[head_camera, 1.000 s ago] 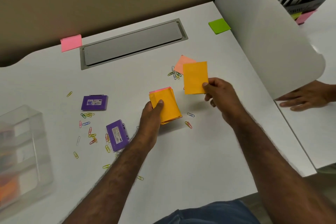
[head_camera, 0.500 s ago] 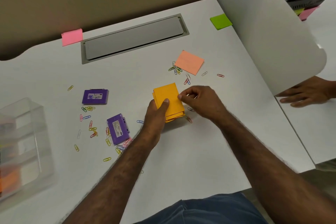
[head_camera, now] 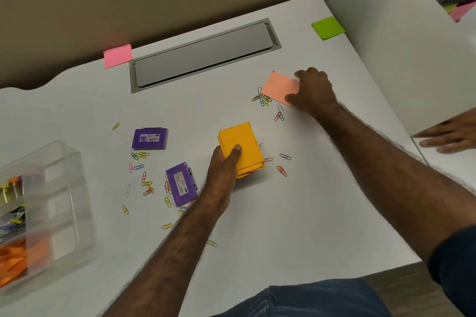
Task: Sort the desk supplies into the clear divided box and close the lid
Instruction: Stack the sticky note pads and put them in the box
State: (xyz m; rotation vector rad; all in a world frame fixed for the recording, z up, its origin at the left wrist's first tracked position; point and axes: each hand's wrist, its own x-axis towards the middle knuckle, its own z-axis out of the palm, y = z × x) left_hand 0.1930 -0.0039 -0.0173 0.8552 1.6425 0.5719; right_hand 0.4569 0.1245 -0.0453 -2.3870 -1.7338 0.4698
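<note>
My right hand (head_camera: pixel 313 91) is out on the table (head_camera: pixel 296 213), and its fingers (head_camera: pixel 292 98) curl over the near edge of the peach sticky note (head_camera: pixel 279 87), with my thumb by the far edge, so I am pinching it. I think this note is very light and thin. It will bend if I squeeze hard, and it could slide flat on the smooth top, so the best place to take it is by one edge, lifting a corner first. My left hand (head_camera: pixel 224 165) holds the orange stack of notes (head_camera: pixel 242 148), with my thumb pressed on top and my other fingers tucked under, so it grips the stack. The stack feels like it would be soft at the edges and could fan out if I let go. Small colored paper clips (head_camera: pixel 262 99) lie just beside the peach note, and more clips are spread near two purple boxes (head_camera: pixel 150 137). They are tiny and slippery, I guess. The clear divided box (head_camera: pixel 51 201) sits far to my left, blurry, with some things already inside. A pink note (head_camera: pixel 117 55) and a green note (head_camera: pixel 327 27) wait near the back of the table.
</note>
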